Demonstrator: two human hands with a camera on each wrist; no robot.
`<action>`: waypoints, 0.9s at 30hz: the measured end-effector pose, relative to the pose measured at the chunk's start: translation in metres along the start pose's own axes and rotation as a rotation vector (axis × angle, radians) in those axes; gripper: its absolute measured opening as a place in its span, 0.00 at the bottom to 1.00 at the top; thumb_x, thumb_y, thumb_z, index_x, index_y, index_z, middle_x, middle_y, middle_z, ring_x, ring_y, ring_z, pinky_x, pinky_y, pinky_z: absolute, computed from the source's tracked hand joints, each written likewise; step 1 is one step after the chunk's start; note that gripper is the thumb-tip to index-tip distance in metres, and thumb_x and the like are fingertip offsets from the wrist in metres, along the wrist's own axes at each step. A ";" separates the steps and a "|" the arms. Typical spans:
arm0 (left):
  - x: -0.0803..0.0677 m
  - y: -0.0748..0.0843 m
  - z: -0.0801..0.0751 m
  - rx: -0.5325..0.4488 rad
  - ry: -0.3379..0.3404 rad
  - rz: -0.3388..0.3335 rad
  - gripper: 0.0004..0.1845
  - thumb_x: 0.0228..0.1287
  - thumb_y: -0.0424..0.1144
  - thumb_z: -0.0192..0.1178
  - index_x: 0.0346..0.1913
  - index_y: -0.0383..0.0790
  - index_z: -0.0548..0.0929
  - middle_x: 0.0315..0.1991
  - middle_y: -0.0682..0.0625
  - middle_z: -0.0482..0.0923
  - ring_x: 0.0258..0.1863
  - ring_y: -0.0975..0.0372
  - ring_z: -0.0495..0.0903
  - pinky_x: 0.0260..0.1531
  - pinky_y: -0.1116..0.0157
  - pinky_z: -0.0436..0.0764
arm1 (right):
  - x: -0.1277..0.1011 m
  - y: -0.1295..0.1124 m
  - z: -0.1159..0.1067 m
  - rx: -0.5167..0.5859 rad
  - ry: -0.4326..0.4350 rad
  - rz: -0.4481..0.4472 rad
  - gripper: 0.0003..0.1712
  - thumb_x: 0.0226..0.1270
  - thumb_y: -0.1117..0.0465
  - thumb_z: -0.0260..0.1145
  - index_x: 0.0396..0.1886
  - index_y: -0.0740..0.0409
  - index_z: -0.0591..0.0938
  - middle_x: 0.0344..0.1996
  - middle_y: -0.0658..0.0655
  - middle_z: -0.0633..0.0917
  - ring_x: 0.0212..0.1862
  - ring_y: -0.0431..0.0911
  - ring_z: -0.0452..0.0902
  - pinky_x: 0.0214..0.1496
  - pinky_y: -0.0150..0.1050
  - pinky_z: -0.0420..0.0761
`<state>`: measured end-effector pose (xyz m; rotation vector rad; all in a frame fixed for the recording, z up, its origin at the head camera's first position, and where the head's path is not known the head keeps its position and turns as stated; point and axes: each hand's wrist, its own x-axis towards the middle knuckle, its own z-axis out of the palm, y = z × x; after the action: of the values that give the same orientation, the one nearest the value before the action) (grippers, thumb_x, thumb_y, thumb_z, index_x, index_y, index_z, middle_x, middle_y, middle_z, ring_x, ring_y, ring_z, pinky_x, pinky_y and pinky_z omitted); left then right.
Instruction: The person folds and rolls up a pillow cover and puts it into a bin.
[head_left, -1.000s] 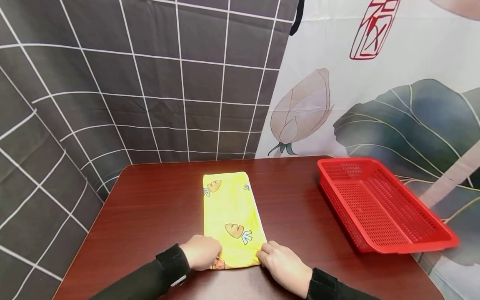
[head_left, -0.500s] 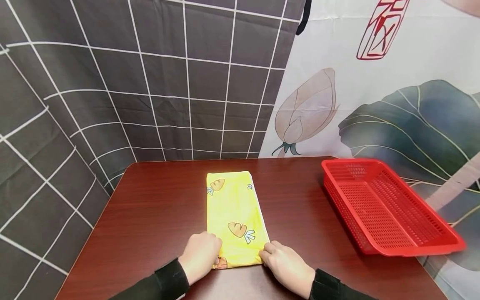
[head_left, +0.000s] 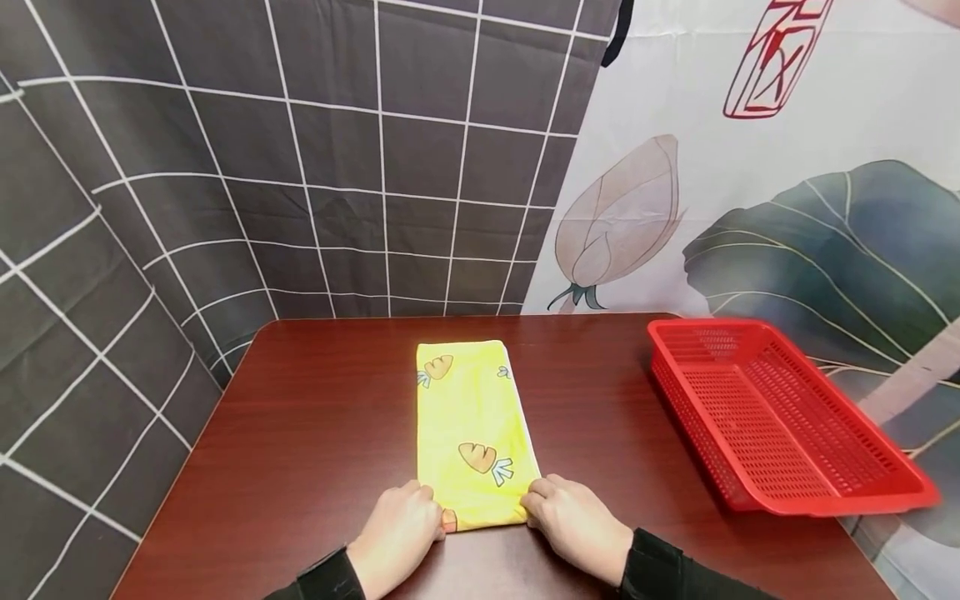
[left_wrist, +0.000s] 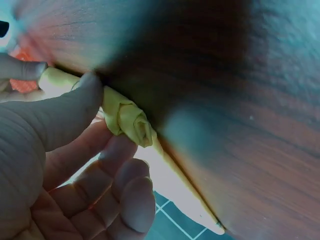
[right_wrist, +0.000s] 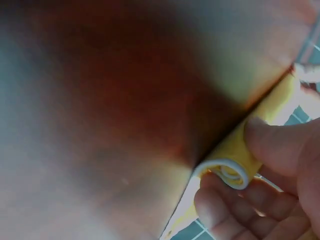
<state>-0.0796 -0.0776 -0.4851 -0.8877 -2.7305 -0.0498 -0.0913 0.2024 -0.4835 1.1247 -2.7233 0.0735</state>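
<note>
On the table lies a long, folded yellow cloth [head_left: 468, 408] printed with carrots, its near end rolled up. My left hand [head_left: 401, 529] is at the near left corner and my right hand [head_left: 576, 523] at the near right one. In the left wrist view, the thumb and fingers pinch the crumpled end of the roll [left_wrist: 127, 117]. The right wrist view has the thumb on top of the roll [right_wrist: 235, 150] and fingers curled under it; its end shows a spiral with a white edge. Beyond the hands the cloth lies flat.
A red plastic basket [head_left: 787, 417] with perforated sides stands at the right of the dark red wooden table [head_left: 322, 417]. Behind the table hang a grey grid-patterned curtain [head_left: 337, 150] and a white floral one [head_left: 697, 100].
The near end of the cloth is rolled slightly further, and less of its near carrot print shows. My left hand has shifted its hold at the left corner. The view has drifted slightly left.
</note>
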 end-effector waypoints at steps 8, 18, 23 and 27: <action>0.001 0.000 0.003 0.028 0.048 -0.022 0.13 0.51 0.43 0.76 0.17 0.48 0.84 0.19 0.53 0.74 0.22 0.60 0.74 0.18 0.61 0.73 | 0.015 0.003 -0.018 0.217 -0.222 0.171 0.05 0.63 0.62 0.77 0.30 0.51 0.88 0.24 0.45 0.79 0.28 0.37 0.69 0.34 0.34 0.76; 0.003 -0.007 0.002 -0.021 0.021 -0.034 0.14 0.51 0.50 0.77 0.18 0.49 0.86 0.18 0.55 0.74 0.21 0.61 0.73 0.21 0.62 0.74 | 0.044 0.034 -0.027 0.498 -0.395 0.357 0.11 0.56 0.61 0.84 0.22 0.49 0.87 0.19 0.42 0.82 0.26 0.39 0.72 0.33 0.35 0.74; 0.001 -0.008 0.003 -0.012 0.048 -0.034 0.15 0.52 0.51 0.76 0.18 0.49 0.84 0.19 0.56 0.75 0.22 0.61 0.75 0.22 0.62 0.75 | 0.049 0.036 -0.021 0.453 -0.372 0.367 0.16 0.54 0.60 0.85 0.21 0.46 0.83 0.20 0.42 0.79 0.27 0.39 0.72 0.33 0.36 0.73; 0.001 -0.008 0.004 -0.021 0.036 -0.049 0.15 0.53 0.50 0.75 0.18 0.49 0.84 0.19 0.55 0.75 0.22 0.61 0.75 0.22 0.62 0.75 | 0.049 0.029 -0.019 0.380 -0.325 0.338 0.18 0.54 0.60 0.85 0.21 0.43 0.80 0.19 0.40 0.77 0.26 0.38 0.71 0.31 0.36 0.72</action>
<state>-0.0865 -0.0832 -0.4881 -0.8177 -2.7234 -0.1035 -0.1425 0.1911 -0.4548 0.7951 -3.2668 0.5178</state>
